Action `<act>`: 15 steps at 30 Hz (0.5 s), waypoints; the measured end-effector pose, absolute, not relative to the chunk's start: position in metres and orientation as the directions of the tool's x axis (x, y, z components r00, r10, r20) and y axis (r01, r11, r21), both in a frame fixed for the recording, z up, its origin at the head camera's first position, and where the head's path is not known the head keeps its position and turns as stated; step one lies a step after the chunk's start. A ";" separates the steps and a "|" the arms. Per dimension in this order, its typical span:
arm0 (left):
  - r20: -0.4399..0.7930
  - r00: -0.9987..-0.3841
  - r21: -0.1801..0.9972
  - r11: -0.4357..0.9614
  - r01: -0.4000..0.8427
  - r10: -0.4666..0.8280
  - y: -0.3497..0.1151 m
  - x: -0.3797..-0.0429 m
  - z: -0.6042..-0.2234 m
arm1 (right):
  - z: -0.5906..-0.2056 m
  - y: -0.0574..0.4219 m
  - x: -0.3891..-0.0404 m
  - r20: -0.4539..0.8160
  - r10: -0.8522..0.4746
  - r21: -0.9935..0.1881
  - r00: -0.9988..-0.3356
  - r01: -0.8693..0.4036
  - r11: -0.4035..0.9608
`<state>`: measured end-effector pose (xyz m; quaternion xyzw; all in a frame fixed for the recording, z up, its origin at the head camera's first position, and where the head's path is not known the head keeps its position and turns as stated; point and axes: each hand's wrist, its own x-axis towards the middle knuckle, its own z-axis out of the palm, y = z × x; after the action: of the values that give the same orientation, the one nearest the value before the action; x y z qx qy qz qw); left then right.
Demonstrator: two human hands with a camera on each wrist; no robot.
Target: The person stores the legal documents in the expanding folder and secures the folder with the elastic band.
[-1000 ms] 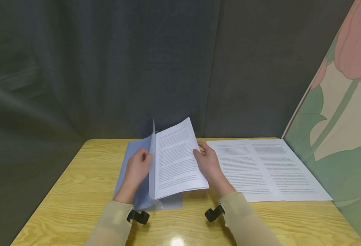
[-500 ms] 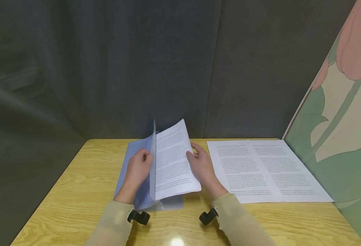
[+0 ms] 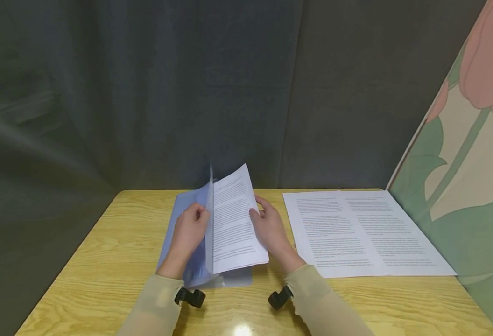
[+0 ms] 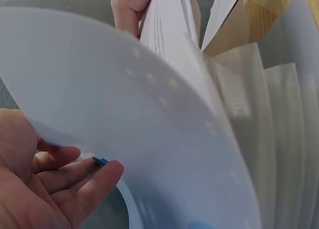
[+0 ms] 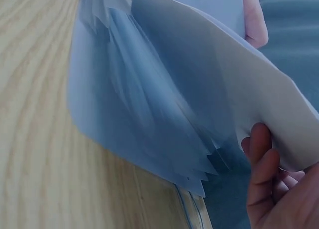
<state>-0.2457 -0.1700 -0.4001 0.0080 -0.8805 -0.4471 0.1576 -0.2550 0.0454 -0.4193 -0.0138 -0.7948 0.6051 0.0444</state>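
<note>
A bluish translucent plastic expanding file (image 3: 172,217) lies on the table, its cover raised upright. Curled fingers of my left hand (image 3: 191,226) hold this cover; in the left wrist view the bent cover (image 4: 129,89) hides part of the hand's grip. Several translucent pocket dividers (image 4: 256,119) fan out beside it. Printed paper sheets (image 3: 231,233) stand tilted against the cover's right side. My right hand (image 3: 268,228) pinches their right edge, thumb on the printed face. The right wrist view shows fingers (image 5: 260,149) against the paper. How deep the sheets sit in the file is hidden.
Two stretches of printed paper (image 3: 334,247) lie side by side at the right of the wooden table (image 3: 99,247). A dark curtain (image 3: 204,93) hangs behind the table, and a flower-patterned panel (image 3: 473,196) borders the right side.
My right hand has moved left with the printed sheets, bringing them closer to the raised cover. The left hand and the file have stayed almost still.
</note>
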 end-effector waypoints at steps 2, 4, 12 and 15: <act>0.266 -0.951 0.792 0.598 0.121 -0.159 -0.170 -0.246 -0.400 | -0.420 0.044 -0.254 0.059 0.071 -0.961 -0.996 -0.037 0.273; 0.264 -0.951 0.795 0.594 0.120 -0.162 -0.170 -0.246 -0.400 | -0.421 0.043 -0.254 0.073 0.072 -0.956 -0.995 -0.049 0.289; 0.274 -0.947 0.798 0.590 0.127 -0.167 -0.169 -0.245 -0.400 | -0.423 0.039 -0.254 0.113 0.085 -0.933 -0.990 -0.077 0.350; 0.282 -0.945 0.799 0.586 0.136 -0.165 -0.170 -0.245 -0.400 | -0.424 0.037 -0.253 0.117 0.082 -0.931 -0.990 -0.080 0.355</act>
<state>-0.2452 -0.1697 -0.3998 0.0082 -0.8749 -0.4550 0.1656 -0.2527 0.0374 -0.4237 -0.0007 -0.8201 0.5677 0.0716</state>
